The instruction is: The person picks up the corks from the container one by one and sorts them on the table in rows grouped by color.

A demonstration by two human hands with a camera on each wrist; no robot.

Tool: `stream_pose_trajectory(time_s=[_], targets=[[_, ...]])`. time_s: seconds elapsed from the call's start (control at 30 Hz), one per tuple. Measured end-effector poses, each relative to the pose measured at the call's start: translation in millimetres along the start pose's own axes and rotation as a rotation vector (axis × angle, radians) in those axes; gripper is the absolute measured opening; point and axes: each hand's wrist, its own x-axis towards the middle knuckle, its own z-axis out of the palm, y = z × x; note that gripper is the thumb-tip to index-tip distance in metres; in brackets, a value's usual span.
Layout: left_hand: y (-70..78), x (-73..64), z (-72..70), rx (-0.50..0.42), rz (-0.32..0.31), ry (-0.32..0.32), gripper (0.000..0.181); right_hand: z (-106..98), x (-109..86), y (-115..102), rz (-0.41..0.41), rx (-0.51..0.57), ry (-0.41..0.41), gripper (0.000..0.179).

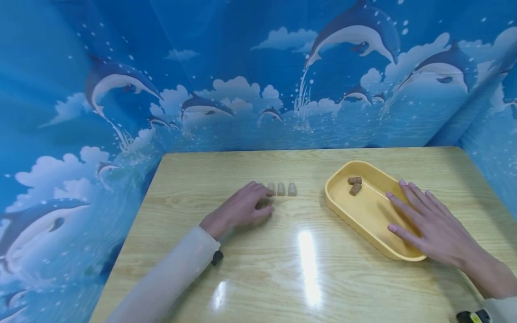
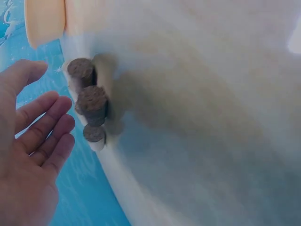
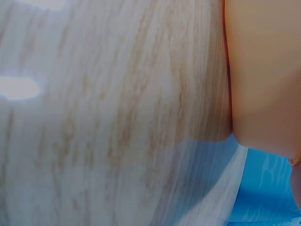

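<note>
Three small tapered corks, the rightmost cork (image 1: 292, 189) among them, stand in a short row on the wooden table. My left hand (image 1: 242, 205) is at the left end of this row, thumb and fingers apart and loosely bent around nothing. In the left wrist view its fingers are beside the corks (image 2: 92, 103), whose rough brown tops show. My right hand (image 1: 438, 229) lies with spread fingers over the right side of a yellow tray (image 1: 373, 220); whether it presses the rim cannot be told. Brown cork pieces (image 1: 355, 189) lie at the tray's far left end.
The wooden table (image 1: 258, 278) has glare spots near the front. Behind it and along the sides hangs a blue curtain with dolphins (image 1: 250, 54). In the right wrist view the tray wall (image 3: 268, 80) stands beside the table surface.
</note>
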Motion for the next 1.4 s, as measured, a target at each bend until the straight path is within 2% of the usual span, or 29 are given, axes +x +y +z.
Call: stream_pose_trajectory(time_s=[0.3, 0.53, 0.8, 1.0, 1.23, 1.4], targets=[[7.5, 24.4, -10.3, 0.011, 0.009, -0.032, 0.044, 0.6, -0.4, -0.7, -0.006, 0.004, 0.007, 0.087], [14.4, 42.7, -11.8, 0.04, 0.068, -0.028, 0.038, -0.5, 0.4, -0.7, -0.006, 0.004, 0.009, 0.087], [33.5, 67.5, -14.8, 0.05, 0.093, -0.07, 0.041, -1.1, -0.3, -0.6, -0.002, 0.003, 0.006, 0.086], [50.3, 82.4, -17.4, 0.057, 0.118, -0.078, 0.043, -0.9, 0.4, -0.7, -0.004, 0.004, 0.007, 0.086], [58.7, 95.0, -16.8, 0.055, 0.168, -0.077, 0.043, -1.4, 0.9, -0.5, -0.002, 0.009, 0.009, 0.087], [64.7, 103.3, -15.1, 0.048, 0.174, -0.088, 0.042, -1.4, 0.9, -0.3, -0.002, 0.01, 0.008, 0.086]])
